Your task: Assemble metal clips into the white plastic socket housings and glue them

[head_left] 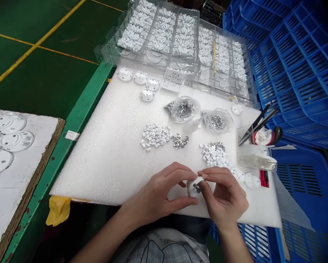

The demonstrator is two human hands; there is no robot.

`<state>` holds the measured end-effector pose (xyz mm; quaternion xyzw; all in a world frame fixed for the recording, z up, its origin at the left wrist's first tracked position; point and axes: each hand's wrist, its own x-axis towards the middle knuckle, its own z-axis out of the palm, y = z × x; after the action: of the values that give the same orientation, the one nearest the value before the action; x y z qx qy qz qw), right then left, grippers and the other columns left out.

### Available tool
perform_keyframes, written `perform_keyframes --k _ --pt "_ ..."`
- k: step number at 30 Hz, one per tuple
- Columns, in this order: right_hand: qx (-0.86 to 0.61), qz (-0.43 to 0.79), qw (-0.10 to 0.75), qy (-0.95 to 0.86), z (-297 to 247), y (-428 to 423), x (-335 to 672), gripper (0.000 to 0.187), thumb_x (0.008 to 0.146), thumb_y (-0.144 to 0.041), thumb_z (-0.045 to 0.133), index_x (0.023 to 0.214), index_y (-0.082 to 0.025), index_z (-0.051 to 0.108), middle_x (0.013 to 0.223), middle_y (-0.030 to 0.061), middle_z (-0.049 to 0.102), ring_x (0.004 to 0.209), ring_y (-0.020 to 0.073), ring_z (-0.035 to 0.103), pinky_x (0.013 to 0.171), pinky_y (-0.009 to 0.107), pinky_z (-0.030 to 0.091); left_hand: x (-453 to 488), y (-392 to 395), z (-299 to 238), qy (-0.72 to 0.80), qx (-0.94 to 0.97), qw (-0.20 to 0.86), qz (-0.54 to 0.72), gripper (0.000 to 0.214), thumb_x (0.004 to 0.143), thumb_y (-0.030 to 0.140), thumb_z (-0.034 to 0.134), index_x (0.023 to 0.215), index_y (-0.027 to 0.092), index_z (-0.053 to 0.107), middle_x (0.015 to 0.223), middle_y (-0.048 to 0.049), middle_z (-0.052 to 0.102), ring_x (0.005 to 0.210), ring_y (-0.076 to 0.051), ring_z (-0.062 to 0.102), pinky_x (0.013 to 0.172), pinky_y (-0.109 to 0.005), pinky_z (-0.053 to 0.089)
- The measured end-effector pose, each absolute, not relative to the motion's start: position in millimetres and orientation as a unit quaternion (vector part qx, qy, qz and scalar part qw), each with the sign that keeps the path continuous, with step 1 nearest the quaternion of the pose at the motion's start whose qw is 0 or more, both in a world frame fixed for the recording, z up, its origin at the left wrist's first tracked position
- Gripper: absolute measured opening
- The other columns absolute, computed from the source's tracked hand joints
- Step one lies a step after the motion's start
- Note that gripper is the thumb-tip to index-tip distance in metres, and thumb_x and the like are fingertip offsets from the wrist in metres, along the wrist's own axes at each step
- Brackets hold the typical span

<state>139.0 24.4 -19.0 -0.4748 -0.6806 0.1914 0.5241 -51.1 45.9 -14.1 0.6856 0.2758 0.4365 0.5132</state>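
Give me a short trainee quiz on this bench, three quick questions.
1. True or false: the left hand and the right hand both touch the round white part.
2. What colour is the plastic crate to the right of the white foam sheet?
3. What lies right beside the pile of small white pieces? A: coiled wire. B: small metal pieces. C: rubber bands.

Key: 1 true; 2 blue; 3 B.

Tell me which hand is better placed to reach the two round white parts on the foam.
Right, probably: the right hand sits nearest those round white parts, while the left hand is farther off, cupping the white part both hands hold.
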Motion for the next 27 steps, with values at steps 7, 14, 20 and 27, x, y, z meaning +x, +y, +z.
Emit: perform_keyframes --k 7,14,20,27 --pt "-0.466 0.133 0.51 -0.711 -12 28 126 0.029 0.084 -0.006 0.071 0.105 -0.026 0.069 0.09 0.0041 0.068 0.083 0.0205 0.064 0.068 0.036 0.054 -52 40 -17 0.296 0.492 0.689 0.441 0.039 0.079 0.02 0.088 0.115 0.021 0.071 0.104 -0.0044 0.075 0.091 -0.016 0.074 0.087 -0.027 0.063" --pt "-0.594 0.178 0.458 -0.637 10 61 149 0.02 0.094 -0.039 0.068 0.105 -0.024 0.074 0.088 0.0037 0.067 0.077 0.0177 0.062 0.063 0.031 0.048 -50 38 -10 0.266 0.243 0.792 0.493 0.044 0.069 0.022 0.096 0.097 0.02 0.063 0.09 0.0016 0.073 0.075 -0.016 0.078 0.066 -0.017 0.059" --pt "-0.651 0.144 0.353 -0.657 18 95 154 0.036 0.087 -0.052 0.073 0.108 -0.022 0.071 0.081 0.0 0.064 0.061 0.0132 0.056 0.057 0.029 0.044 -39 33 -7 0.254 0.142 0.84 0.459 0.054 0.065 0.039 0.099 0.095 0.018 0.059 0.087 0.0018 0.07 0.071 -0.014 0.077 0.06 -0.013 0.054" --pt "-0.623 0.077 0.327 -0.706 16 117 138 0.037 0.087 -0.055 0.071 0.106 -0.024 0.073 0.089 0.0025 0.062 0.064 0.0149 0.053 0.06 0.033 0.045 -42 37 -11 0.254 0.145 0.844 0.449 0.059 0.063 0.045 0.099 0.096 0.018 0.058 0.092 -0.0002 0.069 0.071 -0.015 0.076 0.061 -0.015 0.054"
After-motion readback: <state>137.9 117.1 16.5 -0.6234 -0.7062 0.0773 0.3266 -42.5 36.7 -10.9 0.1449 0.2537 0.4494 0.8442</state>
